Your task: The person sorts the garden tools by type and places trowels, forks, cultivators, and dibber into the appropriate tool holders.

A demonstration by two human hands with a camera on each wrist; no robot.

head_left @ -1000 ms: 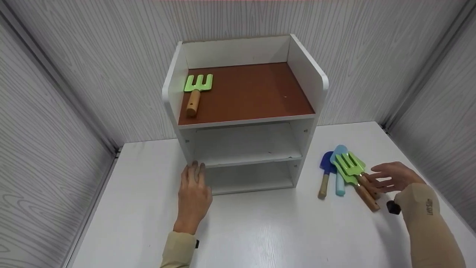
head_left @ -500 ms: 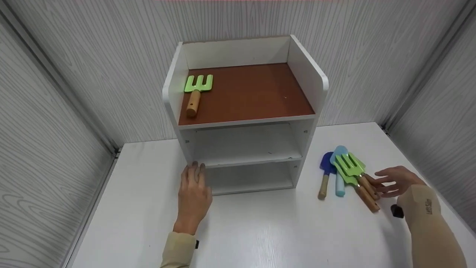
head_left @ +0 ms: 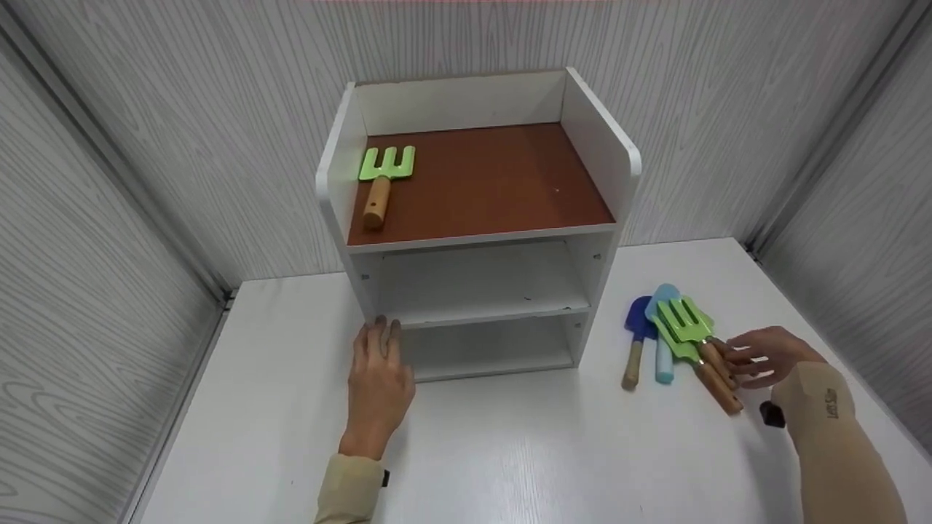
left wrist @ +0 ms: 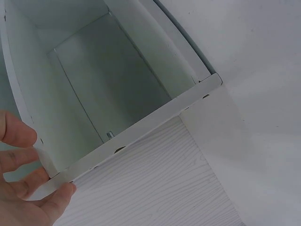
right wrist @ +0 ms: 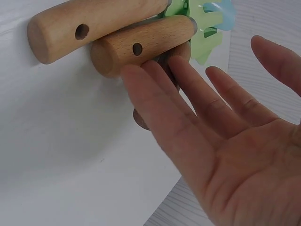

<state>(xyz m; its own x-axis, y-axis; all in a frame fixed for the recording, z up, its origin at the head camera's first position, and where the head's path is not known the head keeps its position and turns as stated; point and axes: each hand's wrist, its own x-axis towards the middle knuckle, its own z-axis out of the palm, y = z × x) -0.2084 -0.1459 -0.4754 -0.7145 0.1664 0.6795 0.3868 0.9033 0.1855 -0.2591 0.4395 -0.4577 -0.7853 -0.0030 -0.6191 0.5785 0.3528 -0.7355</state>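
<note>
Head view: the green fork [head_left: 693, 333] is lying on top of another green tool [head_left: 710, 380], its rounded, drilled wooden handle at the right hand [head_left: 775, 355], whose fingers are spread apart (touching it or not, I can't tell). A careless nudge could be sending it sliding off. Farther out, the left hand [head_left: 382, 389], fingers unclenched, is touching the white, hard-edged cabinet [head_left: 601, 142].

I see soft, even light, with pale glare on the table [head_left: 520, 451] near six o'clock and a faint shadow at four, beside my right sleeve [head_left: 837, 451]. My right hand [right wrist: 235, 146] looks duller, broad soft-edged shade at nine o'clock.
</note>
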